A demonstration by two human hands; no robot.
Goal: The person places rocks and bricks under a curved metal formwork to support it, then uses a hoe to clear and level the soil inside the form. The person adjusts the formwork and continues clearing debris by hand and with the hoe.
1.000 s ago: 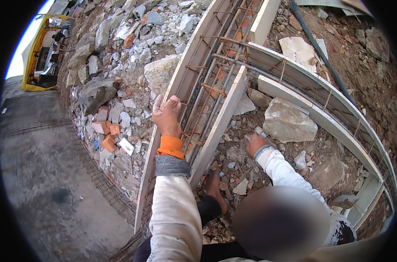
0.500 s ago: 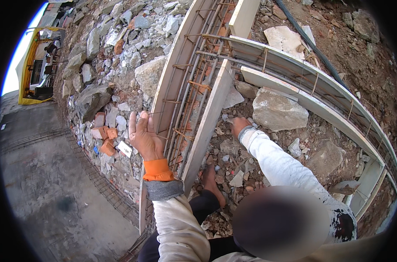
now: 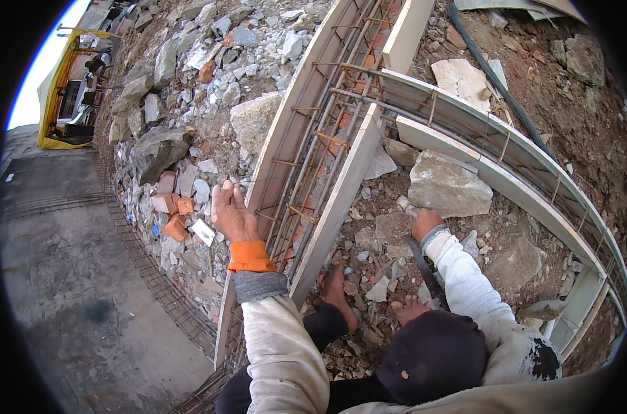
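One dark bar (image 3: pixel 426 269) newly visible beside the curled right hand (image 3: pixel 424 223), grip unclear; left hand (image 3: pixel 234 217) unclenched

Brown earth (image 3: pixel 544 90), pale boulder (image 3: pixel 450 185), orange bricks (image 3: pixel 175 228)

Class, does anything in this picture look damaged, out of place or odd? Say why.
Yes: bare feet among jagged stones, an odd sight without shoes. The dark cloth low in view has a small hole, so it looks damaged.

Orange bricks (image 3: pixel 176 228), grey slab (image 3: pixel 65 276) (stained)
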